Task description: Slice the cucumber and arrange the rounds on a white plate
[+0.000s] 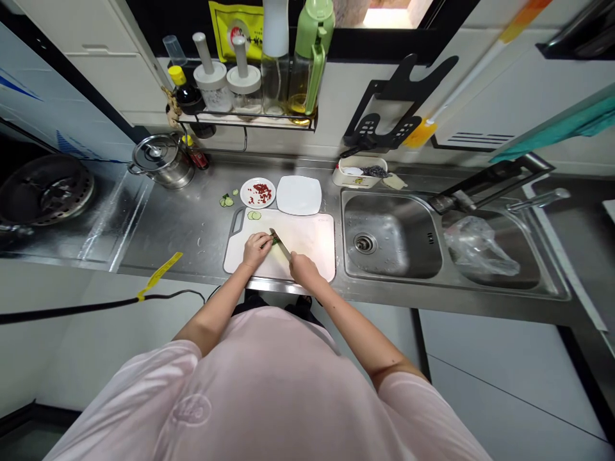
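My right hand (pixel 303 270) is wrapped around the handle of a kitchen knife (pixel 281 244), its blade pointing up and left over the white cutting board (pixel 314 240). Against the blade, the closed fingers of my left hand (pixel 257 250) press a small piece of green cucumber (pixel 275 241) onto the board; most of it is hidden. Pale cucumber slices (pixel 254 216) lie at the board's upper left. Behind the board stand a white plate with chopped red pieces (pixel 250 189) and a squarish white plate (pixel 298 194). Cucumber end pieces (pixel 226 201) rest on the steel counter.
A double sink (pixel 391 237) is to the right, with a plastic bag (pixel 480 246) in its far basin. At the left are a lidded pot (pixel 163 163) and a black wok (pixel 43 189). A rack (pixel 247 121) of seasoning jars and bottles hangs above the counter.
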Demonstrator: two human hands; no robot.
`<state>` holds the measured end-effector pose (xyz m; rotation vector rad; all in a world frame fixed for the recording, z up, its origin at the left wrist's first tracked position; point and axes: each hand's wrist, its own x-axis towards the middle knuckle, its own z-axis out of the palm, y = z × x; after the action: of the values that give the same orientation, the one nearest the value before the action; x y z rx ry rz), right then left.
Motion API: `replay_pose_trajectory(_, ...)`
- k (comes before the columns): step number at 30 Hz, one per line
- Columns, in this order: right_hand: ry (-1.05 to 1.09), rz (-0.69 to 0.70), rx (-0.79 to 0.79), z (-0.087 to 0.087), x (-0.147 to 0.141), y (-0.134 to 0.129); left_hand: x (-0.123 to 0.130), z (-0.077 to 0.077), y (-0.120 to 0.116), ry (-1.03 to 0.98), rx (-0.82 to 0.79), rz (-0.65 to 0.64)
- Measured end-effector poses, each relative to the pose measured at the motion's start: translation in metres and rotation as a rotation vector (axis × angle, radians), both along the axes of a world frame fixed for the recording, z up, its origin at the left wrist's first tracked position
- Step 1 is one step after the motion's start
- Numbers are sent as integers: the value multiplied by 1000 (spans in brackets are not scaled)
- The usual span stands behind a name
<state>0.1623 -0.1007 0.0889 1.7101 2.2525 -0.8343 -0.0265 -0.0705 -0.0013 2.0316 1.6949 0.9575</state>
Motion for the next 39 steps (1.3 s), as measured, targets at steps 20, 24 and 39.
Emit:
replay_pose_trajectory(20, -7, 6, 24, 0, -25, 24, -2, -3, 2, 31, 101, -40)
replay_pose_trajectory(24, -36, 16, 2, 1, -15, 11, -2, -4, 2, 28, 108, -38)
replay_pose_trajectory(39, -35, 21, 4, -3, -10, 7, -2, -3, 2, 34, 114, -52)
